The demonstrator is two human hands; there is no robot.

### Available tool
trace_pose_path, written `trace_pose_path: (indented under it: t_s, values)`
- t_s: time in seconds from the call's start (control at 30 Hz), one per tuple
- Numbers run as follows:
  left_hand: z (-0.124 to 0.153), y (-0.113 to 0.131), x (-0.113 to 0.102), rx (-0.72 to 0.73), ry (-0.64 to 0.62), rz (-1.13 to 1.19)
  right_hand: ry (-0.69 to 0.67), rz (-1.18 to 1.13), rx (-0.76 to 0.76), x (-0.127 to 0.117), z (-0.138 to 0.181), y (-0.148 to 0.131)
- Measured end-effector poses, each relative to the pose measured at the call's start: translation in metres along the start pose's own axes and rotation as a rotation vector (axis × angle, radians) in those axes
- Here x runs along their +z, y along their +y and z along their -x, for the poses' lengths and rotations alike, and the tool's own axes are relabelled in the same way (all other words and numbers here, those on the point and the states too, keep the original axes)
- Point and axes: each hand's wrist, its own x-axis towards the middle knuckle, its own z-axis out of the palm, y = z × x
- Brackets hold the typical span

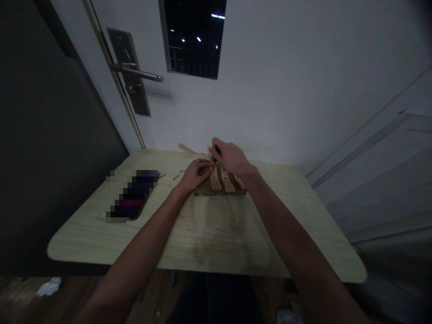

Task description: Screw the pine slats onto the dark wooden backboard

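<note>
A brown wooden board point(204, 189) lies on the table, with several pale bent wooden pieces point(228, 181) with small dark holes set on top of it. At the board's back left, my left hand point(196, 173) has its thumb and fingers pinched together at the edge of the wooden pieces; what sits between the fingertips is too small to name. Just above, my right hand point(231, 157) is closed with its fingers curled down over the same spot, and its grip hides whatever it holds. Behind the hands lies a loose pale wooden strip point(186, 149).
A phone point(137, 193) with a blurred-out screen lies on the table's left side. Several thin screws or nails point(176, 177) lie between it and my left hand. The pale wooden table point(222, 243) stands against a white door with a metal handle point(141, 74).
</note>
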Motion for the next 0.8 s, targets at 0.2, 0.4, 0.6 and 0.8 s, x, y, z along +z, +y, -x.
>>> trace_pose_path:
  t_s: [0.2,0.4,0.6,0.8]
  values:
    - [0.000,0.000,-0.001,0.005,-0.008,-0.007,-0.111,-0.031,-0.023,-0.010,-0.001,0.002]
    - [0.000,0.000,-0.001,-0.002,-0.013,-0.007,-0.137,0.044,0.068,-0.016,-0.005,-0.003]
    - [0.000,0.002,-0.002,0.027,-0.014,-0.011,-0.071,0.125,0.164,-0.015,-0.010,-0.008]
    - [-0.001,0.003,-0.002,0.024,-0.024,-0.006,-0.019,0.168,0.228,-0.012,-0.016,-0.009]
